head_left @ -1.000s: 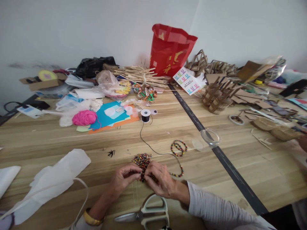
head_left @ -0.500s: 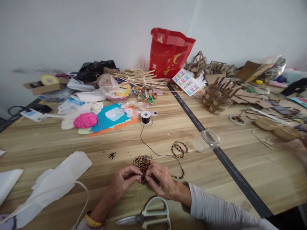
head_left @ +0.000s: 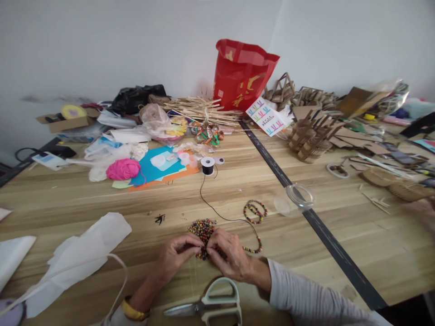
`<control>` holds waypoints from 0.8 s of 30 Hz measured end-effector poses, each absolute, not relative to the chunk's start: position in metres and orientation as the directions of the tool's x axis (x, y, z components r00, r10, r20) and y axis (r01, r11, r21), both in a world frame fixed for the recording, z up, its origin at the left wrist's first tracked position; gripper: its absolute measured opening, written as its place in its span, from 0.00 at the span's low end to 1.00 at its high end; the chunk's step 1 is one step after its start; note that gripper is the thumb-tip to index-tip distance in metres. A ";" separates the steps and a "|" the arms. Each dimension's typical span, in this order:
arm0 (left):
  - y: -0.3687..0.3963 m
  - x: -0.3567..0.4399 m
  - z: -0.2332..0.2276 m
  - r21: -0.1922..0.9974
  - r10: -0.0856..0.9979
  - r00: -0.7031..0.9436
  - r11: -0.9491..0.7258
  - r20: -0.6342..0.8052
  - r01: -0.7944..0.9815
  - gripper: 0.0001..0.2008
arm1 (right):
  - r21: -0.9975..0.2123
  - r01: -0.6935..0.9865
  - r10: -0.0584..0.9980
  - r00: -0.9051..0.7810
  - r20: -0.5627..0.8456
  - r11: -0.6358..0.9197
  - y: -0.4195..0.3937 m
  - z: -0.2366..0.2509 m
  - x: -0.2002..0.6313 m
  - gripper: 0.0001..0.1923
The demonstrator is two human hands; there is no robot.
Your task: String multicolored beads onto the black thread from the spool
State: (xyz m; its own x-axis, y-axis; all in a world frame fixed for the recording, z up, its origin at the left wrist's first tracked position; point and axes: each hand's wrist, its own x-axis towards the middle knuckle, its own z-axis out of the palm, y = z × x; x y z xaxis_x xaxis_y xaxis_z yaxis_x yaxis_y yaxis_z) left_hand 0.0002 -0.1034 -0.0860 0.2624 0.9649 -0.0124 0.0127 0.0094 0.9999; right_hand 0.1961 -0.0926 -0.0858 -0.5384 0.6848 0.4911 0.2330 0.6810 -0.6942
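Hardly anything has moved since the earlier frames: both hands keep the same pinch at the near edge of the counter (head_left: 374, 244), and only the view has shifted a little. The left hand (head_left: 176, 256) has its fingertips drawn together against those of the right hand (head_left: 227, 256), and the two meet over the near side of a pile of mixed-colour beads (head_left: 202, 228) lying on the wood close to the near edge, about midway along it. Whatever is nipped between the fingertips is too small to make out. A black cord (head_left: 217, 210) runs from the right hand across the counter to a small spool (head_left: 207, 165) standing farther back toward the middle. Part of the cord near the right hand carries a strung row of beads (head_left: 253, 249) that curves round just beside that hand. A finished beaded loop (head_left: 254, 211) lies a little beyond it, apart from the pile. Scissors (head_left: 210, 305) with pale handles rest at the near edge, just below the wrists. A white plastic bag (head_left: 78, 260) lies toward the near left corner, and a red bag (head_left: 242, 74) stands at the far edge against the wall.
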 end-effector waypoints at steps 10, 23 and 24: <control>-0.103 0.001 -0.084 0.998 0.961 0.274 -0.037 0.024 0.043 0.06 | -0.689 0.235 0.680 -0.545 0.491 0.686 -0.093 -0.086 0.196 0.05; -0.103 0.002 -0.088 0.995 0.958 0.282 -0.078 0.059 0.057 0.06 | -0.699 0.229 0.684 -0.548 0.482 0.677 -0.092 -0.087 0.195 0.05; -0.103 0.002 -0.089 0.996 0.957 0.283 -0.077 0.058 0.055 0.06 | -0.702 0.229 0.686 -0.548 0.479 0.674 -0.093 -0.088 0.195 0.04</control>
State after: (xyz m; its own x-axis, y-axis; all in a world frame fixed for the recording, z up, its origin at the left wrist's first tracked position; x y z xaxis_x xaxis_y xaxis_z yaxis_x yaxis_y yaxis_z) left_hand 0.0019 -0.1030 -0.0886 0.2826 0.9575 0.0582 0.0550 -0.0767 0.9955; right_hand 0.1947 -0.0926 -0.0876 -0.5480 0.6856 0.4792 0.2294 0.6741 -0.7021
